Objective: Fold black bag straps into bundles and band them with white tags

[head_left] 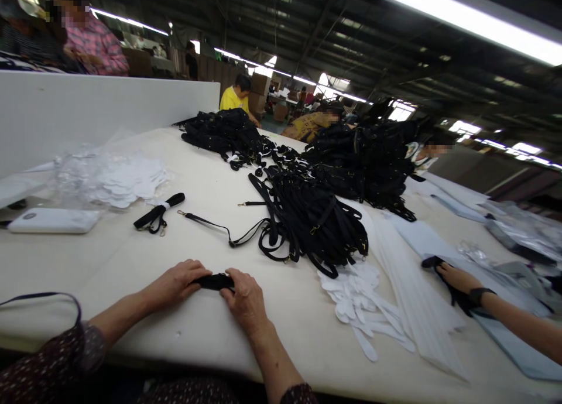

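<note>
Between my two hands lies a folded black strap (216, 281), low over the near part of the table. My left hand (178, 281) grips its left end, fingers closed on it. At the other end my right hand (246, 295) pinches the same strap between thumb and fingers. Just beyond, a bundled black strap (158, 212) with a white band and metal clips rests on the table. A single loose strap (211, 222) with a gold hook stretches from a large pile of black straps (316, 222). Flat white paper bands (355, 298) are scattered right of my hands.
The white table (109, 257) carries clear plastic bags with white pieces (127, 178) and a white phone-like case (55, 221) at left. Bigger black heaps (360, 158) stand farther back. At right, a co-worker's hand (459, 277) holds black material beside white sheets (408, 293). A partition (105, 102) borders the left.
</note>
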Demonstrator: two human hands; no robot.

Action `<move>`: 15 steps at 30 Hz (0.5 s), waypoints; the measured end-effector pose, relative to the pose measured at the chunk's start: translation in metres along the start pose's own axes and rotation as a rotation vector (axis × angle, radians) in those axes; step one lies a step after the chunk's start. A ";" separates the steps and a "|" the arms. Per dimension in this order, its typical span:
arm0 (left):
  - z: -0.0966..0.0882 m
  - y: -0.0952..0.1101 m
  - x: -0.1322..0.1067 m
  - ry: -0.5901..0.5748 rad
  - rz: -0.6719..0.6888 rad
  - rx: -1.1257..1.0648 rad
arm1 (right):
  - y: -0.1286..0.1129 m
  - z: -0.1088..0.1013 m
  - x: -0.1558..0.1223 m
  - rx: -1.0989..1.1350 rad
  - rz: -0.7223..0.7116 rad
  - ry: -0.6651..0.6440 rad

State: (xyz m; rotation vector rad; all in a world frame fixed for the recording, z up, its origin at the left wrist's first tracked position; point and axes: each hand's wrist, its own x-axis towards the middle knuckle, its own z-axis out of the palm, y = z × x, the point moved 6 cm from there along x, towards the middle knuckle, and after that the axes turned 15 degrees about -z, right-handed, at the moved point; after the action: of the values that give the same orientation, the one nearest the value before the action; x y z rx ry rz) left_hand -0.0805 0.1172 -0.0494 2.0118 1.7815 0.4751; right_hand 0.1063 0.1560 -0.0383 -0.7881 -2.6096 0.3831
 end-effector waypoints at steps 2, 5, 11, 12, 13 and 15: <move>-0.002 0.004 0.002 -0.023 0.040 0.050 | 0.001 -0.002 -0.001 -0.001 -0.010 -0.014; -0.008 0.014 0.001 0.004 0.075 0.125 | 0.001 -0.003 0.002 -0.027 -0.064 -0.102; -0.001 0.017 -0.008 0.119 0.061 0.201 | -0.004 -0.008 0.006 0.018 -0.132 -0.124; 0.005 0.012 -0.011 0.136 0.062 0.199 | -0.005 -0.007 0.005 0.013 -0.136 -0.127; 0.013 0.005 -0.013 0.167 0.065 0.198 | -0.007 -0.006 0.004 0.002 -0.139 -0.132; 0.029 -0.015 -0.015 0.226 0.055 0.178 | -0.008 -0.001 0.002 -0.031 -0.141 -0.141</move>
State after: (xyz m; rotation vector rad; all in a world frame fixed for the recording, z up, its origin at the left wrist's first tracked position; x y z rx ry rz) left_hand -0.0807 0.1011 -0.0820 2.2078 1.9669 0.6004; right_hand 0.1019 0.1510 -0.0343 -0.6014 -2.7892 0.3701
